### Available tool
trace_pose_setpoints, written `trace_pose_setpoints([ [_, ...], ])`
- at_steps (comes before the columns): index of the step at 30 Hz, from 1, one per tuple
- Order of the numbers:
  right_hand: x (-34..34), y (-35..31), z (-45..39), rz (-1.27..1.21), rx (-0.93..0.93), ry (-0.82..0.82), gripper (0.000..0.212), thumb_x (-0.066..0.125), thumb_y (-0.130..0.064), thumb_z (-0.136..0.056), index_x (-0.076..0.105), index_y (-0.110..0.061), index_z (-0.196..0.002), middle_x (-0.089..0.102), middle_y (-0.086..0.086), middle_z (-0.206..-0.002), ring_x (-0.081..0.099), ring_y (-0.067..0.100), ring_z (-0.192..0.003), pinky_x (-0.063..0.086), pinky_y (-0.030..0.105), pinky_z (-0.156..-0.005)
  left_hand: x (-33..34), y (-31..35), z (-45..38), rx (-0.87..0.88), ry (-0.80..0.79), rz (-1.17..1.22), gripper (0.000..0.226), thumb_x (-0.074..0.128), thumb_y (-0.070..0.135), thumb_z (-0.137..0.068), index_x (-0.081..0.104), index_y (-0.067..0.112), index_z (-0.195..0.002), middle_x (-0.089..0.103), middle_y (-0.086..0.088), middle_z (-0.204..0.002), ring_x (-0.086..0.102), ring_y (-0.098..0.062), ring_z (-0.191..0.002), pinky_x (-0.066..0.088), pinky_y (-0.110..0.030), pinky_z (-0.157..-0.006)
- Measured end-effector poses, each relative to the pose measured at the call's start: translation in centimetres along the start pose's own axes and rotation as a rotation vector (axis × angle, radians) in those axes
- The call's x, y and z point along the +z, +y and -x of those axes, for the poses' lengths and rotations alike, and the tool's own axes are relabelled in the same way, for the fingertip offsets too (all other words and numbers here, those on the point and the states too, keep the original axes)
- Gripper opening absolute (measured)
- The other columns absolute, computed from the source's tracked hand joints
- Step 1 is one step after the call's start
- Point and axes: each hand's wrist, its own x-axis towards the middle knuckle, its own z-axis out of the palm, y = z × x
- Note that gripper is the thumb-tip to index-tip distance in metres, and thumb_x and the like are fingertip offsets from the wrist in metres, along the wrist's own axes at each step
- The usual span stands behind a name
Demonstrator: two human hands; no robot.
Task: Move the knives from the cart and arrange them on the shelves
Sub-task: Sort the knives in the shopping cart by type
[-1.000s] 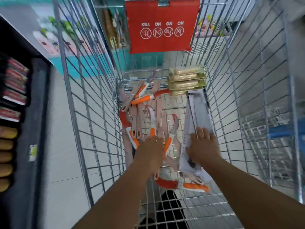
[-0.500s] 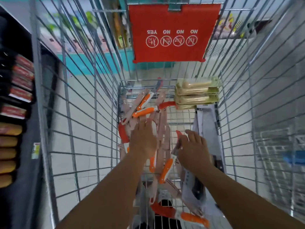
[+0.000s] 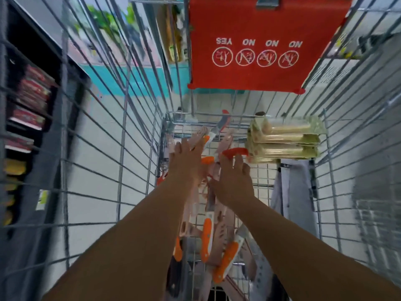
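Note:
Inside the wire cart (image 3: 121,148) lies a heap of several orange-handled knives (image 3: 206,237) in pinkish card packaging. Both my arms reach deep into the basket. My left hand (image 3: 186,161) hovers over the far part of the heap with fingers stretched forward, touching or just above the packs. Beside it, my right hand (image 3: 233,181) has its fingers spread, and their tips are near a red-orange knife (image 3: 235,152). Neither hand plainly grips anything. The knives under my hands are hidden.
A stack of green-packaged knives (image 3: 284,142) sits at the cart's far right. A grey flat pack (image 3: 293,192) lies along the right side. A red warning flap (image 3: 258,46) hangs at the far end. Dark shelves (image 3: 26,118) with red and yellow goods stand to the left.
Both hands have moved forward along the heap toward the cart's far end. My right hand left the grey pack and came over next to my left. The view leaned in closer.

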Motion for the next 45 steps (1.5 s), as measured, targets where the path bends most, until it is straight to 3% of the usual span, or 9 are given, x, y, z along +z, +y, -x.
trace_pose_setpoints([
  [8,2.2,-1.5,1.2,-0.196,0.076,0.067,0.081,0.064,-0.012,-0.083,0.018,-0.019,-0.149,0.03,0.012,-0.14,0.033,0.032,-0.125,0.03,0.035,-0.101,1.4,0.4,1.4,0.15,0.144,-0.154,0.052,0.051,0.03,-0.094,0.033,0.031,-0.143,0.025,-0.014,-0.149,0.035,-0.036,-0.13,0.041,-0.048,-0.101],
  [11,1.9,-1.5,2.2,-0.194,0.074,0.029,0.076,0.062,-0.012,-0.085,0.02,-0.015,-0.147,0.035,0.015,-0.134,0.038,0.031,-0.12,0.03,0.034,-0.101,1.7,0.5,3.0,0.206,0.111,-0.135,0.048,0.05,0.025,-0.094,0.038,0.029,-0.141,0.007,-0.007,-0.158,0.03,-0.034,-0.134,0.042,-0.047,-0.102],
  [15,2.2,-1.6,4.3,-0.115,0.091,0.019,0.063,0.059,-0.014,-0.087,0.028,-0.014,-0.142,0.037,0.012,-0.132,0.041,0.027,-0.116,0.032,0.031,-0.096,1.4,0.9,6.0,0.162,0.052,-0.161,0.059,0.047,0.023,-0.096,0.023,0.036,-0.148,0.02,-0.011,-0.151,0.038,-0.032,-0.126,0.043,-0.043,-0.098],
  [24,2.7,0.2,8.9,0.017,0.055,-0.101,0.04,0.044,-0.016,-0.09,0.046,-0.01,-0.13,0.046,0.008,-0.131,0.043,0.025,-0.116,0.023,0.034,-0.109,2.5,2.0,13.5,0.055,-0.093,-0.088,0.042,0.056,0.026,-0.091,0.046,0.028,-0.132,0.031,-0.01,-0.14,0.047,-0.03,-0.12,0.044,-0.041,-0.096],
  [27,0.5,0.3,8.7,-0.073,0.087,-0.102,0.031,0.038,-0.018,-0.098,0.049,-0.006,-0.125,0.051,0.012,-0.125,0.046,0.028,-0.117,0.032,0.034,-0.101,2.1,2.2,14.3,0.025,-0.103,-0.067,0.035,0.055,0.027,-0.092,0.052,0.027,-0.127,0.038,-0.01,-0.134,0.052,-0.029,-0.114,0.044,-0.04,-0.092],
  [32,0.5,-1.1,6.6,-0.255,0.276,-0.084,0.058,0.055,-0.046,-0.09,0.039,-0.007,-0.13,0.06,0.011,-0.118,0.058,0.03,-0.109,0.048,0.039,-0.09,0.9,2.2,12.8,-0.035,0.034,-0.017,0.043,0.042,0.027,-0.098,0.032,0.028,-0.14,0.057,-0.008,-0.119,0.059,-0.028,-0.11,0.035,-0.041,-0.105],
  [36,0.5,-1.4,6.1,-0.121,0.274,-0.05,0.064,0.062,-0.04,-0.087,0.034,-0.005,-0.133,0.051,0.014,-0.124,0.056,0.029,-0.112,0.046,0.034,-0.089,0.6,2.5,11.3,-0.031,-0.018,-0.065,0.061,0.043,0.032,-0.098,0.01,0.031,-0.149,0.064,-0.006,-0.114,0.061,-0.026,-0.109,0.032,-0.045,-0.107],
  [41,1.0,-1.1,6.6,-0.148,0.301,-0.067,0.068,0.058,-0.03,-0.093,0.02,-0.008,-0.145,0.057,0.01,-0.122,0.059,0.025,-0.109,0.041,0.029,-0.081,1.2,2.7,10.4,-0.151,-0.046,-0.033,0.055,0.052,0.019,-0.093,0.025,0.019,-0.141,0.064,-0.011,-0.1,0.066,-0.029,-0.09,0.053,-0.043,-0.084],
  [45,0.9,-0.6,6.5,-0.211,0.421,-0.087,0.052,0.062,-0.03,-0.09,0.039,-0.007,-0.131,0.056,0.009,-0.119,0.057,0.025,-0.109,0.044,0.03,-0.079,0.8,2.5,9.8,-0.223,-0.059,0.03,0.053,0.053,0.028,-0.094,0.03,0.022,-0.142,0.05,-0.017,-0.125,0.056,-0.033,-0.11,0.052,-0.044,-0.086],
])
